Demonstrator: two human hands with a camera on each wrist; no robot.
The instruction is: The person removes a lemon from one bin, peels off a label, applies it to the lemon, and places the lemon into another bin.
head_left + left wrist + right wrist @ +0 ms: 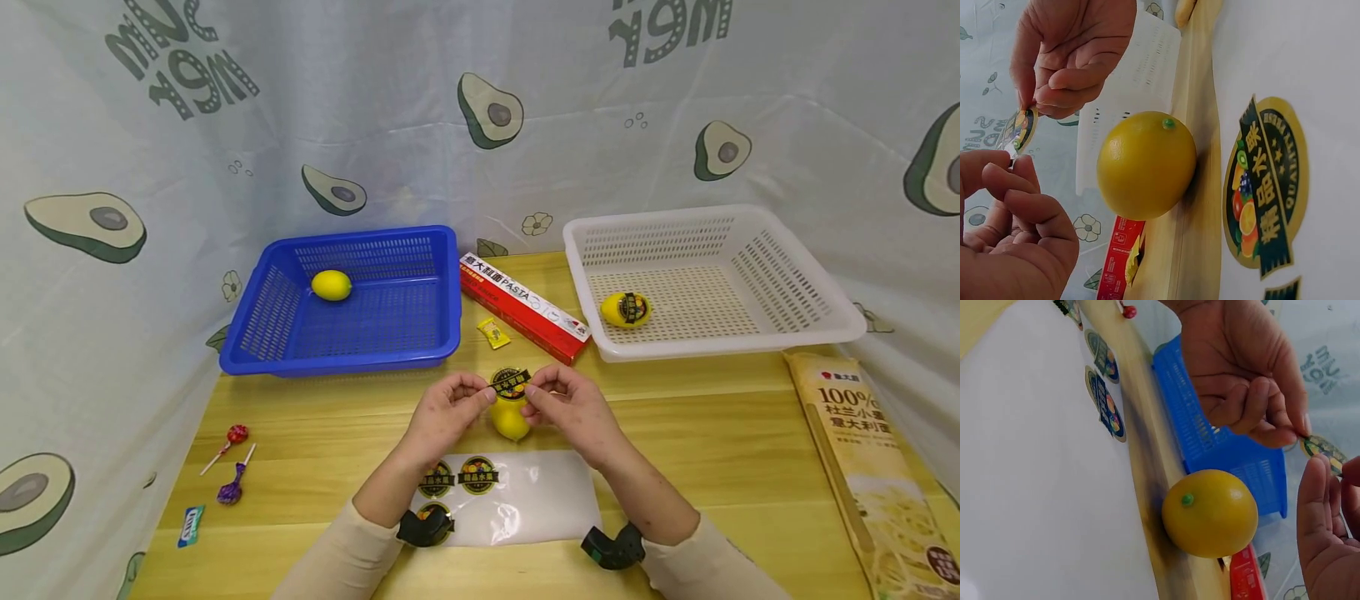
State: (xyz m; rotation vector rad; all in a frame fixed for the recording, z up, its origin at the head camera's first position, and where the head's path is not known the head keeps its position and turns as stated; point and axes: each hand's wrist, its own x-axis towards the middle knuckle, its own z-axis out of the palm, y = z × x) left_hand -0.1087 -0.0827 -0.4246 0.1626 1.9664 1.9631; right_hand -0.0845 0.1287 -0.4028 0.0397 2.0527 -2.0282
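Both hands, left hand (444, 414) and right hand (572, 406), pinched a sticker (511, 383) stretched flat just above the lemon (510, 419) resting on the bench (697, 433), apparently keeping it from curling.

Head view: high, facing forward and down across the desk (712, 467); wide, both baskets in the upper half of the frame.
Left wrist view: low at desk level, rolled sideways, very close; lemon (1146, 164) mid-frame, sticker sheet (1285, 94) at right.
Right wrist view: low, rolled, very close from the opposite side; lemon (1210, 513) lower centre.
Shared: all three hold the lemon (510, 419), the sticker (511, 382) and both hands' fingers (468, 390).
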